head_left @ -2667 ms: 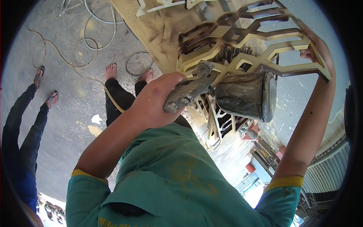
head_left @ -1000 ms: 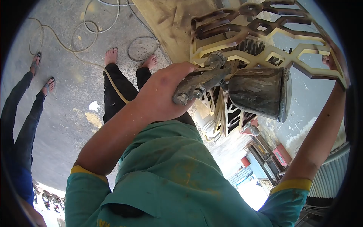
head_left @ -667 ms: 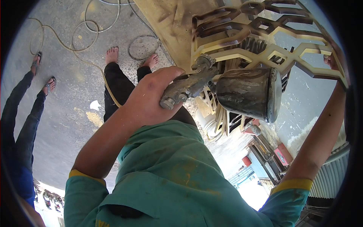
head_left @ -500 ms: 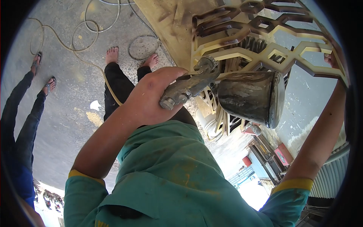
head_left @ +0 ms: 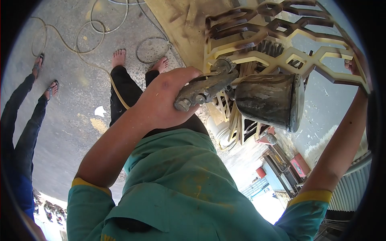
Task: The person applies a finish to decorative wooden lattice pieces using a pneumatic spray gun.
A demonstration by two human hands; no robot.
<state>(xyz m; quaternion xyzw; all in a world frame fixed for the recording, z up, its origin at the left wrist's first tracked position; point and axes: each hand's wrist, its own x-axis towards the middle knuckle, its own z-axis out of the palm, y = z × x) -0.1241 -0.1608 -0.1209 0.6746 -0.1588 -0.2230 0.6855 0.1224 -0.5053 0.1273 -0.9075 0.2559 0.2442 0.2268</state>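
My left hand (head_left: 167, 96) is wrapped round a stained metal spray gun (head_left: 207, 88), in the middle of the view. A dark, paint-crusted cup (head_left: 265, 98) is attached to the gun on its right. Beyond the gun stands a lattice panel (head_left: 317, 60) of zigzag bars, cream shading into dark brown. At the far right, the fingers of my right hand (head_left: 352, 66) are curled at the panel's edge; the rest of this hand is partly hidden in shadow. A beige hose (head_left: 96, 66) runs across the floor and passes behind my left forearm.
Another person's legs and sandalled feet (head_left: 50, 90) are at the left. A brown-stained board (head_left: 173, 24) lies on the floor behind the panel. Several lattice pieces (head_left: 233, 120) stand below the cup. A dark coiled hose (head_left: 152, 50) lies near my bare feet.
My left hand and the spray gun have shifted slightly to the right. The cup has tilted a little. My right hand and the panel stay about where they were.
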